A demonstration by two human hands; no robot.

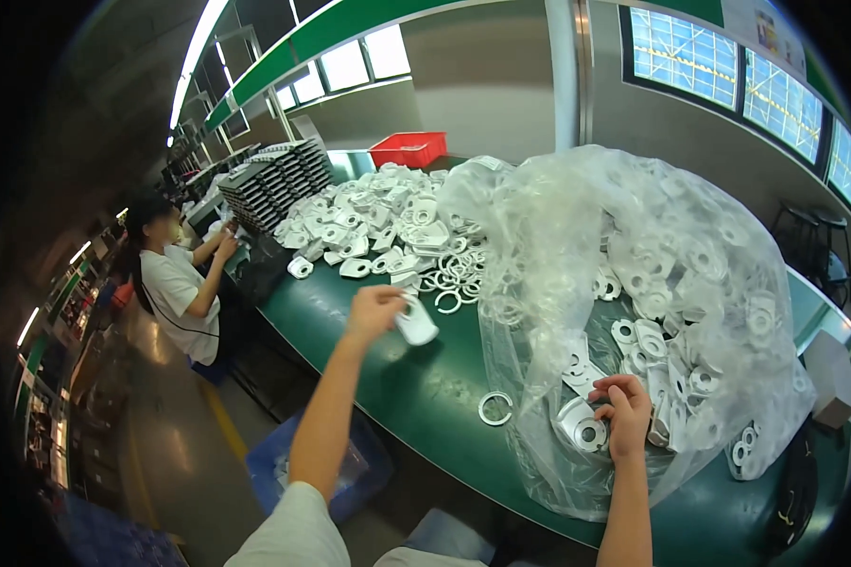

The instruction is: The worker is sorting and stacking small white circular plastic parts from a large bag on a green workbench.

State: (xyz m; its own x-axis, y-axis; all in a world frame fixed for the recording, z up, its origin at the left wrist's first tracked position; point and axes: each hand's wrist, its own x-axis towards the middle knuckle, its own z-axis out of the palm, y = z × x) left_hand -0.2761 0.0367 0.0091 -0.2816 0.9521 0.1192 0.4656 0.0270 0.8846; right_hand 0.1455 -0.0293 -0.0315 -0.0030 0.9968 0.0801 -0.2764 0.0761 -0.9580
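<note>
A flat white plastic part (418, 323) with a rounded end is pinched by my left hand (374, 314) above the green table (416, 397). My right hand (626, 420) is at the mouth of a large clear plastic bag (539, 217). Its fingers are loosely curled and apart, beside a white part with a round hole (577, 423); whether they touch it I cannot tell. More such white parts (648, 345) fill the bag. Between my hands, close to the bag, lies a single white open ring (494, 408).
Beyond my left hand spreads a heap of white parts (369, 213), with loose rings (459, 269) beside it. Stacked dark trays (274, 184) and a red bin (408, 148) stand farther back. A co-worker (175, 274) sits at left. A blue bin (321, 463) is below the table edge.
</note>
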